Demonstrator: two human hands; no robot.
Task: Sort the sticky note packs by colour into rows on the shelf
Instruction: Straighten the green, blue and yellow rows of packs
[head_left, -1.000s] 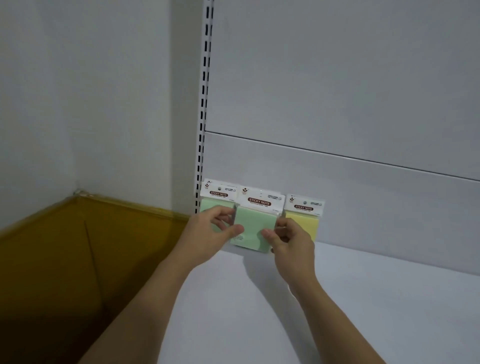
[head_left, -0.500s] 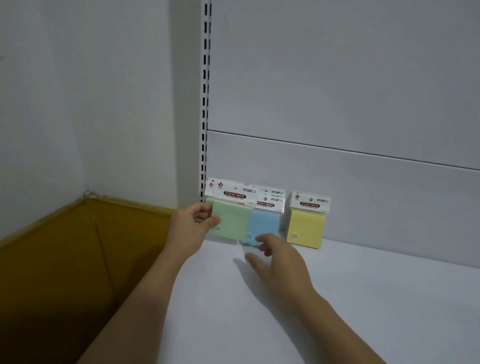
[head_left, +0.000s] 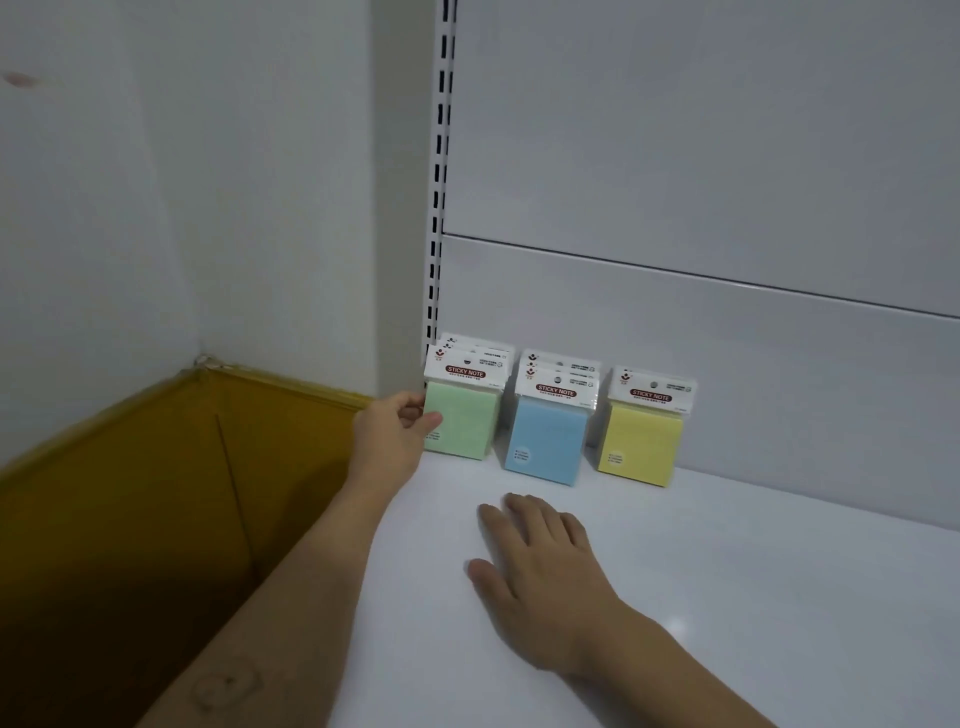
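A white wall (head_left: 156, 208) with a faint reddish mark (head_left: 21, 79) meets a slotted white upright (head_left: 441, 182). To its right, grey back panels (head_left: 701, 130) are split by a thin seam (head_left: 701, 280) above a glossy white shelf (head_left: 727, 597). At lower left lies a creased ochre-brown surface (head_left: 130, 493). The light is dim and even.

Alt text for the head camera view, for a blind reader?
A person's left hand grips a pale green sticky note pack standing at the back of a white shelf, with a pale blue pack and a pale yellow pack to its right. The right hand is open, palm down, over the shelf.
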